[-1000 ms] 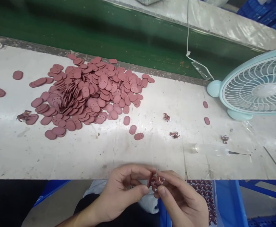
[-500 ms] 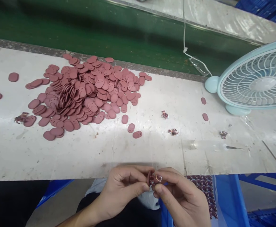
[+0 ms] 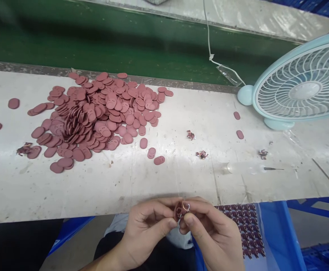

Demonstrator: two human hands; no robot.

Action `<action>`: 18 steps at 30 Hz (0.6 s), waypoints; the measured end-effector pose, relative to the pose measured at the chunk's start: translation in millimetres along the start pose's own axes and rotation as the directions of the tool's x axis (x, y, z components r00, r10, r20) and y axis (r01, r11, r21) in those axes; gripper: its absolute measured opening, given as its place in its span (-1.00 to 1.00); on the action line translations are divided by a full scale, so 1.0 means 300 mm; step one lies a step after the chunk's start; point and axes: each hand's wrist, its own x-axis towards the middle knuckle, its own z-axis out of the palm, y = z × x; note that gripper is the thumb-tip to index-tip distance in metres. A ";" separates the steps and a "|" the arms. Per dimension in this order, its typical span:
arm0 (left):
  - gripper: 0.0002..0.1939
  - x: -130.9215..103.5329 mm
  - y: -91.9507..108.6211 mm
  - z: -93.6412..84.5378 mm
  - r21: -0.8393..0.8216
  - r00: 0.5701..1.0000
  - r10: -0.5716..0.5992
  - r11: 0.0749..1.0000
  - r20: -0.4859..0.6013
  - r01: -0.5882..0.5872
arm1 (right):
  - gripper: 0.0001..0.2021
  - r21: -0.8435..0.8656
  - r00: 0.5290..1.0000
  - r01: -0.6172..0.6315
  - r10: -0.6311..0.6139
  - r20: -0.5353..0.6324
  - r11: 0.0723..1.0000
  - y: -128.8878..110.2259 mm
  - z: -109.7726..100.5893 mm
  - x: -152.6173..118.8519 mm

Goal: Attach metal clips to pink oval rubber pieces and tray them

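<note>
Small reddish-brown oval piece [image 3: 180, 209] sits at bottom centre of frame, just off the near table edge, pinched between both hands. Left hand [image 3: 147, 229] grips it with thumb and fingers closed; right hand [image 3: 212, 235] pinches it from the other side. Big pile of same ovals [image 3: 96, 113] upper left on white table [image 3: 181, 177]. Light-blue fan [image 3: 300, 90] upper right. Trimmed scraps [image 3: 201, 154] mid-frame.
</note>
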 end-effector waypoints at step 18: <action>-0.90 -0.003 0.005 0.014 0.046 0.997 -0.040 0.998 -0.062 0.043 | -0.79 -0.011 0.993 0.111 -0.111 0.041 0.994 0.011 -0.019 -0.009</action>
